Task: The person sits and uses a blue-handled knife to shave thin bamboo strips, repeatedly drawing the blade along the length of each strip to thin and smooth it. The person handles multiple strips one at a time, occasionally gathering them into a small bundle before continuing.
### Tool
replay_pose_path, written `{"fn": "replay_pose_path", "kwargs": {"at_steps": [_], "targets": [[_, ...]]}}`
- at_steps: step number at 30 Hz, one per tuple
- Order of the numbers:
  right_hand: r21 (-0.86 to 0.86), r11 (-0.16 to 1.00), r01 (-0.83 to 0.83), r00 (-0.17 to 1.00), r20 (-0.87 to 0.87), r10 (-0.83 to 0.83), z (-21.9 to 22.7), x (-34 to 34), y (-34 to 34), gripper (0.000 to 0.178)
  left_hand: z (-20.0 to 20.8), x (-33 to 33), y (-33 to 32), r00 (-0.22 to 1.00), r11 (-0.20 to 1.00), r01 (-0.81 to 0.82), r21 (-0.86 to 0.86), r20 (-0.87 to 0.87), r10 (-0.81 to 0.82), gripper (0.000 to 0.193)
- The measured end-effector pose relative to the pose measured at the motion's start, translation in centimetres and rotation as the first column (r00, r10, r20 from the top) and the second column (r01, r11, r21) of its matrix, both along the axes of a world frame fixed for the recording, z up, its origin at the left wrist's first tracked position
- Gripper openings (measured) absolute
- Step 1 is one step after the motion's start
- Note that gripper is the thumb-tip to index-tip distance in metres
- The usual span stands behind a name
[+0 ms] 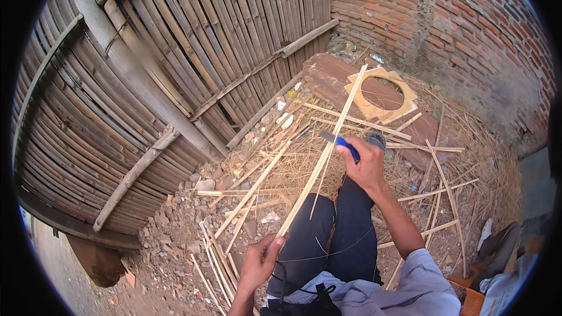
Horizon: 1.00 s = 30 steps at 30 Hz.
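A long pale bamboo strip (307,190) slants up and away over my lap. My left hand (260,262) is closed on its near end, thumb on top. In my right hand (366,165) is a knife with a blue handle (348,147), gripped in closed fingers. Its short grey blade (328,136) lies at the strip, around the middle of its length. A thin sliver (315,206) hangs beside the strip just below the blade. Whether the blade's edge touches the strip or sits in it, I cannot tell.
Several loose bamboo strips (253,188) lie on the rubble and shavings around my legs. Ahead is a brown board (322,76) bearing a wooden piece with a round hole (355,96). A bamboo wall (234,41) stands left, a brick wall (380,6) at the back right.
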State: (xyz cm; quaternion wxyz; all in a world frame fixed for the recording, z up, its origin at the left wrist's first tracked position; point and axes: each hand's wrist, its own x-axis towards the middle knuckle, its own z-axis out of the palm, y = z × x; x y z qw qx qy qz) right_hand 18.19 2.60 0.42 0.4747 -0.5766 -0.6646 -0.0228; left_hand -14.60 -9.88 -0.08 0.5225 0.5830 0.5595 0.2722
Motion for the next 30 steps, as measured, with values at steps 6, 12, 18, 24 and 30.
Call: {"fn": "replay_pose_path", "kwargs": {"at_steps": [6,12,18,24,30], "targets": [[-0.070,0.967,0.246,0.969,0.021,-0.245,-1.0,7.5,5.4,0.032,-1.9,-6.4,-1.7,0.997,0.987,0.082,-0.135,-0.003,-0.083,0.028],[0.022,0.916,0.400,0.911,-0.115,-0.395,1.5,12.7,7.5,0.037,-4.1,-13.8,-2.1,0.999,0.985,0.013,-0.170,-0.040,-0.020,0.034],[-0.047,0.993,0.111,0.992,-0.054,-0.114,3.0,4.7,3.3,0.036,-5.1,-11.0,0.6,0.931,0.938,-0.323,0.124,-0.138,0.339,0.036],[0.065,0.945,-0.321,0.947,-0.007,0.322,0.8,-5.8,-2.6,0.027,-1.2,-0.6,2.9,0.983,0.989,-0.105,0.108,0.163,0.086,0.032],[-0.004,0.932,-0.362,0.932,0.024,0.362,0.9,-6.4,-4.7,0.029,0.7,2.7,2.8,0.975,0.996,-0.028,0.089,0.224,0.008,0.033]]}}
